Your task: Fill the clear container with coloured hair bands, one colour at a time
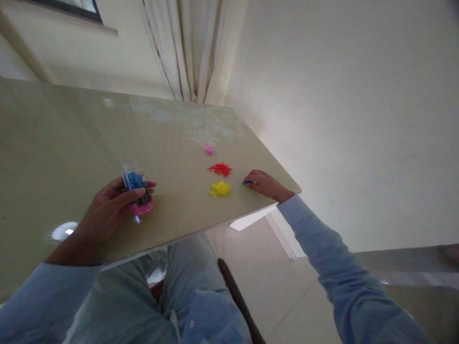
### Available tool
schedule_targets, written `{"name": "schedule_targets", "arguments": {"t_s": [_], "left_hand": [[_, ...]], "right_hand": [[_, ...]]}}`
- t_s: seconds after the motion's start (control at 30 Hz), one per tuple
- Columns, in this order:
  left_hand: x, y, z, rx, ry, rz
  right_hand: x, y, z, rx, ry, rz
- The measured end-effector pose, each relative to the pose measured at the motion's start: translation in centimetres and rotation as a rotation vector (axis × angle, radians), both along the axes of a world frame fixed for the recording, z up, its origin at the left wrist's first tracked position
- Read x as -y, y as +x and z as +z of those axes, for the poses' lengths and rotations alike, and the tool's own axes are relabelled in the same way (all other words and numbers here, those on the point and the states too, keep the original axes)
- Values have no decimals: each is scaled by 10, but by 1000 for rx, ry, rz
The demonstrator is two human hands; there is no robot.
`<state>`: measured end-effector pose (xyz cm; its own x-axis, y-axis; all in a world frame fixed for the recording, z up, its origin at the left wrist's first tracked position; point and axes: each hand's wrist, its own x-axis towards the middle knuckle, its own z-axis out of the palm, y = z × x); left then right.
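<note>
At nine o'clock from the yellow pile [220, 189], the left hand [110, 204] grasps a clear jar [131, 167]; at three o'clock, the right hand [264, 184] pinches a blue piece [246, 182] (partly hidden).

Jar [134, 179]: partly hidden by left hand [112, 203]
Blue bits [246, 182]: partly covered by right hand [264, 184]
Table [172, 148]: cut off at left
Window [85, 6]: cut off above

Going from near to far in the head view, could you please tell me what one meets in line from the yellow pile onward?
Yellow pile → red pile → pink clump → curtain.
</note>
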<state>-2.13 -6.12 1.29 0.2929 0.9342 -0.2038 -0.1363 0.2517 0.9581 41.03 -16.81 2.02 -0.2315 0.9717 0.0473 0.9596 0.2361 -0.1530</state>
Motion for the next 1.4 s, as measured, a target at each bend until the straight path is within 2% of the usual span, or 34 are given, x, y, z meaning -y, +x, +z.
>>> {"name": "schedule_targets", "arguments": {"t_s": [0.17,0.37,0.6,0.9,1.13,1.4], "left_hand": [[-1,-1,-3,7,11,-14],[-1,-1,-4,17,16,-18],[0,0,-3,7,7,-11],[-1,0,-5,-9,19,-3],[-1,-2,-6,5,20,-16],[2,0,-3,-4,81,9]], "right_hand": [[2,0,0,21,35,23],[1,7,-1,-138,107,-113],[-1,13,-4,-592,237,-438],[-4,1,0,-1061,328,-649],[3,-28,13,-1273,361,-668],[-9,-98,9,-1689,213,-555]]}}
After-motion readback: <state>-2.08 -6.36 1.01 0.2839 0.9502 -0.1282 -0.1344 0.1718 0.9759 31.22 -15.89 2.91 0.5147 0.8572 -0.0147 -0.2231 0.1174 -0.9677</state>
